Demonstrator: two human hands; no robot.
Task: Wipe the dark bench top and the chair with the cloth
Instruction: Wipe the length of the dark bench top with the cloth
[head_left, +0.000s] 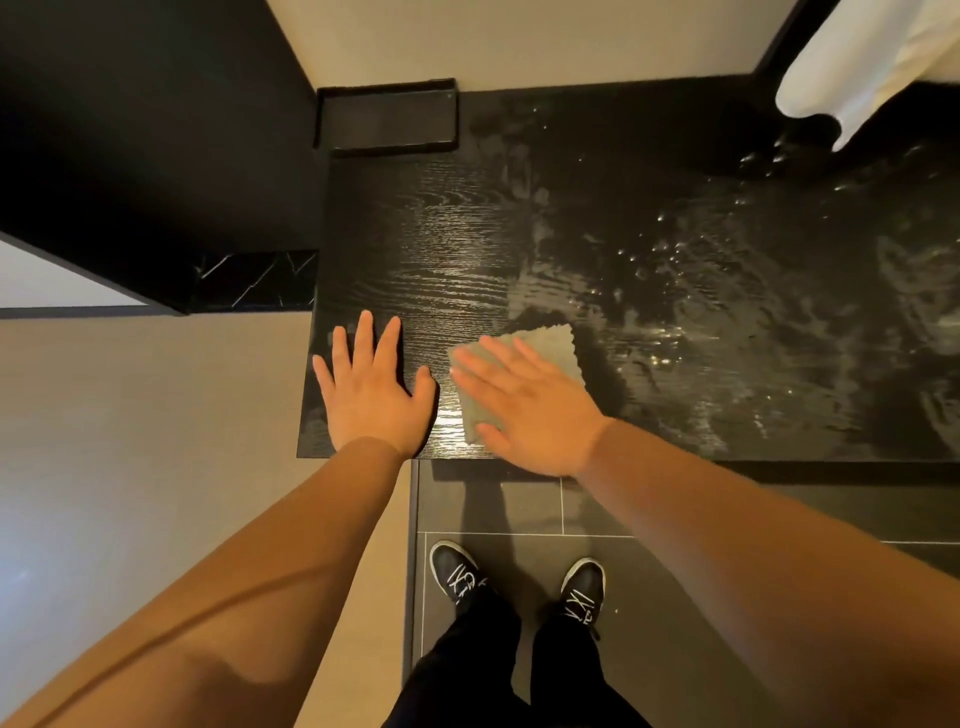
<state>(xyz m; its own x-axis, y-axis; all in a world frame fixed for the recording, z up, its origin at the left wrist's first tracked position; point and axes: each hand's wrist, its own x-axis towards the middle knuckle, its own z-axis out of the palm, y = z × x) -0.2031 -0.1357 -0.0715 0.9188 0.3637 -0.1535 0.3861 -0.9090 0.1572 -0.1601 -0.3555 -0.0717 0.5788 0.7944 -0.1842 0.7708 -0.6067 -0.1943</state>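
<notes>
The right hand (524, 405) is pressing flat, fingers straight and gripping nothing, on the grey cloth (550, 348). The cloth is lying near the front edge of the dark bench top (675, 234), its free corner poking out toward 1 o'clock past the fingertips. The left hand (371, 384) is resting open and empty at the cloth's 9 o'clock by the bench's left front corner, so the open room, glistening with wet streaks, is lying toward 2 and 3 o'clock, while the front edge is sitting at 6 and a shallow tray (387, 119) is occupying the back corner at 11.
</notes>
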